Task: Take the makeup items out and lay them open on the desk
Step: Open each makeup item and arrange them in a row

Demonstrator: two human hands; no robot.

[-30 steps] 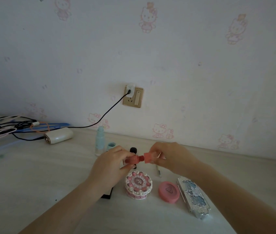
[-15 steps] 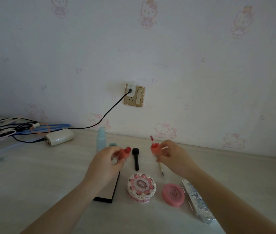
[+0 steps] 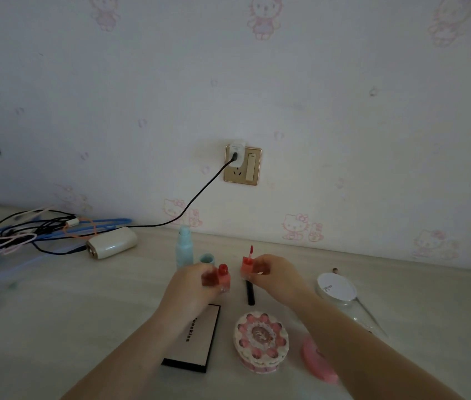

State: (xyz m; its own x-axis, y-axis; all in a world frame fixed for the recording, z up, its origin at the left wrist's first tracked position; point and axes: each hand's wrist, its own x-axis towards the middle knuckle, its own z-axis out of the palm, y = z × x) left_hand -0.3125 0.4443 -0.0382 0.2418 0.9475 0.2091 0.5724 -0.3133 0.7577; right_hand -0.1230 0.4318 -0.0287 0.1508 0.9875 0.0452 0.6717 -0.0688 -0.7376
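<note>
My left hand (image 3: 192,287) grips a small pink lip gloss bottle (image 3: 223,277) with its red neck uncapped. A short way to the right, my right hand (image 3: 276,274) pinches the bottle's pink cap (image 3: 246,266), whose red-tipped wand points upward. Both hover above the desk (image 3: 55,327). Below them lie a white palette box with a black edge (image 3: 196,339), a round cake-shaped compact (image 3: 261,340) and a pink round compact (image 3: 316,360), partly hidden by my right forearm. A black tube (image 3: 250,293) lies between the hands.
A light-blue bottle (image 3: 184,246) and its cap (image 3: 207,258) stand behind my left hand. A white-lidded clear jar (image 3: 336,288) and a thin brush sit at the right. At the left lie a white power bank (image 3: 112,242) and tangled cables (image 3: 26,229). The wall socket (image 3: 243,166) holds a black cord.
The cap with its wand has come off the bottle and the two hands have drawn apart. The view has shifted, bringing the white-lidded jar into sight.
</note>
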